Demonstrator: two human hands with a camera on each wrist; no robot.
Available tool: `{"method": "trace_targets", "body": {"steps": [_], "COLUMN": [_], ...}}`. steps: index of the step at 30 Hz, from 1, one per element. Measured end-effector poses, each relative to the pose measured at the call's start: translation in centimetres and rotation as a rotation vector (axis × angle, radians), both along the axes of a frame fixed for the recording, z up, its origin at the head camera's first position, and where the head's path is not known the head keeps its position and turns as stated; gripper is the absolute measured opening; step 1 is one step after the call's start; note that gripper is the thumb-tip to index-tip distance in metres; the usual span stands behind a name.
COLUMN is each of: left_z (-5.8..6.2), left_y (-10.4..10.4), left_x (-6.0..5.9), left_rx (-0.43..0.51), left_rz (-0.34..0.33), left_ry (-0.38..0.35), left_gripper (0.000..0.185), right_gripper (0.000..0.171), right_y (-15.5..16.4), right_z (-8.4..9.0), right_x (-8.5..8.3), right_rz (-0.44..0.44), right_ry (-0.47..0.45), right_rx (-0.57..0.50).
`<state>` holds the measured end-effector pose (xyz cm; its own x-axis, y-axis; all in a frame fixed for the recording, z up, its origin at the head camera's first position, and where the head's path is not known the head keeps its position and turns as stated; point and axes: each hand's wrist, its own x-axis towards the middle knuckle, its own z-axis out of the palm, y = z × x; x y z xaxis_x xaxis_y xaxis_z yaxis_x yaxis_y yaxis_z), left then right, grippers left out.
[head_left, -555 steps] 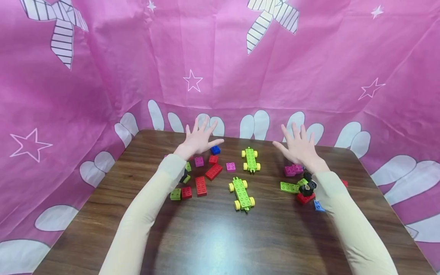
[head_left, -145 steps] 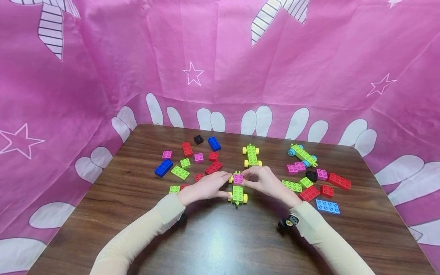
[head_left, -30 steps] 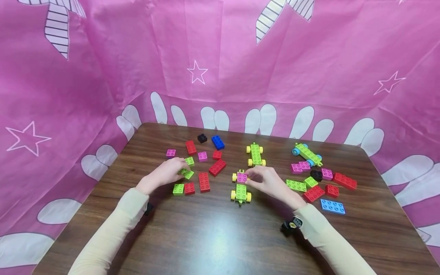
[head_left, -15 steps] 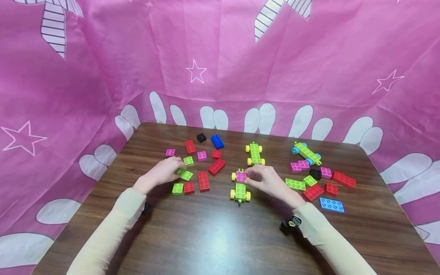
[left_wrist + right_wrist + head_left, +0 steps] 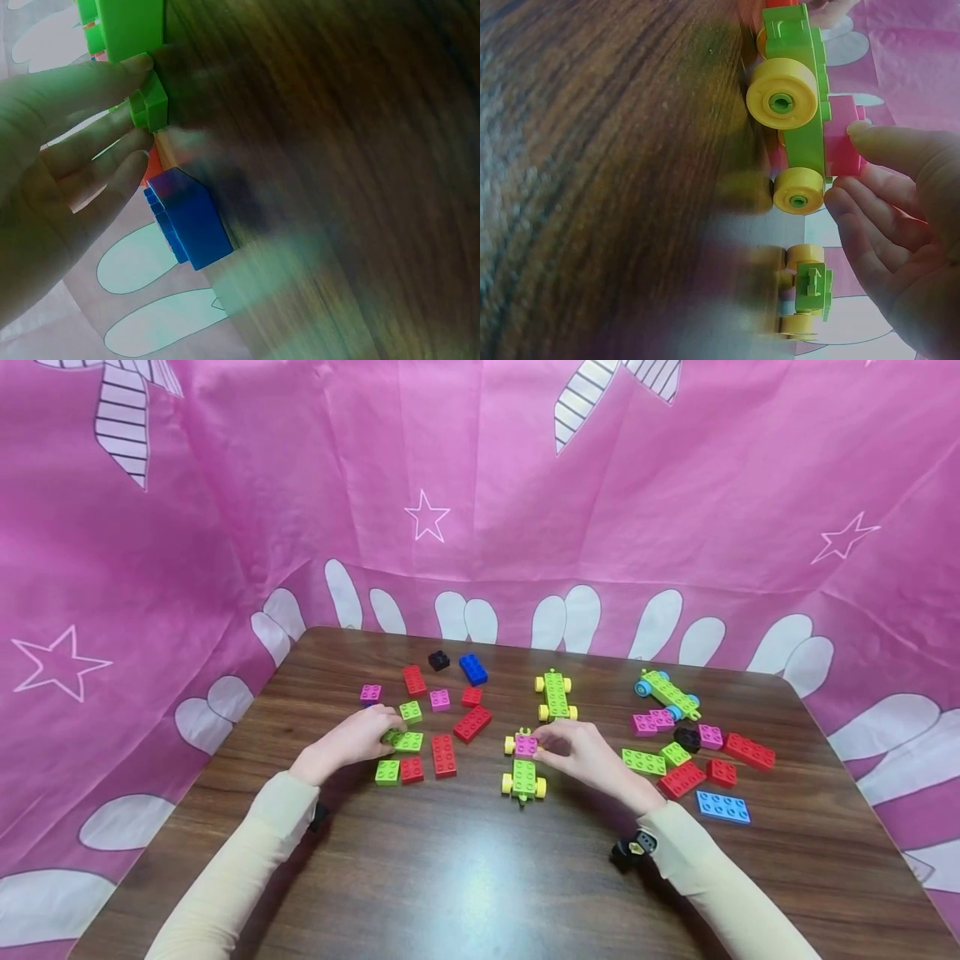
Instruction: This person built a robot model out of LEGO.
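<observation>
My left hand is low over the loose bricks on the left, pinching the near end of a long lime-green brick. Seen from the left wrist, a green brick end sits between thumb and fingertips, with another green brick close by the thumb. My right hand grips a pink four-stud brick between thumb and fingers. That brick sits on the far end of a green wheeled base with yellow wheels; the right wrist view shows the base side-on.
A second yellow-wheeled base stands beyond the right hand, and a blue-wheeled one at the back right. Red bricks and a blue brick lie left of centre. More bricks, including a light-blue one, lie on the right.
My left hand has left the wheeled base for the loose bricks on the left; the long green brick has turned slightly. My right hand stays at the pink brick. Earliest, both hands were raised and spread.
</observation>
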<state>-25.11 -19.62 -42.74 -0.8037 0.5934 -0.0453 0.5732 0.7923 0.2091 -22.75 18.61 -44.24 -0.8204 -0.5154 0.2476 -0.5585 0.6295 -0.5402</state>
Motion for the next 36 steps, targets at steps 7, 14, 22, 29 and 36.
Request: {"method": "trace_targets", "body": {"steps": [7,14,22,29,36], "left_z": [0.0,1.2,2.6,2.7,2.8], "left_y": [-0.2,-0.4,1.5,3.3,5.3], "left_x": [0.0,0.3,0.6,0.6,0.7], "left_rx": [0.052,0.149,0.227,0.294,0.333], "left_rz": [-0.015,-0.027,-0.06,-0.062,-0.124], "left_ry": [0.006,0.061,0.041,-0.027,-0.042], "left_gripper": [0.026,0.032,0.032,0.037,0.035], "right_gripper": [0.026,0.027,0.027,0.027,0.026], "right_y": [0.1,0.2,0.2,0.0,0.0], "right_z": [0.1,0.3,0.4,0.4,0.2], "right_x": [0.1,0.1,0.0,-0.1,-0.1], "right_rz": [0.004,-0.004,-0.003,-0.007,-0.003], "right_ry": [-0.012,-0.036,-0.043,-0.049,-0.035], "right_rx": [0.008,0.005,0.008,0.001,-0.007]}}
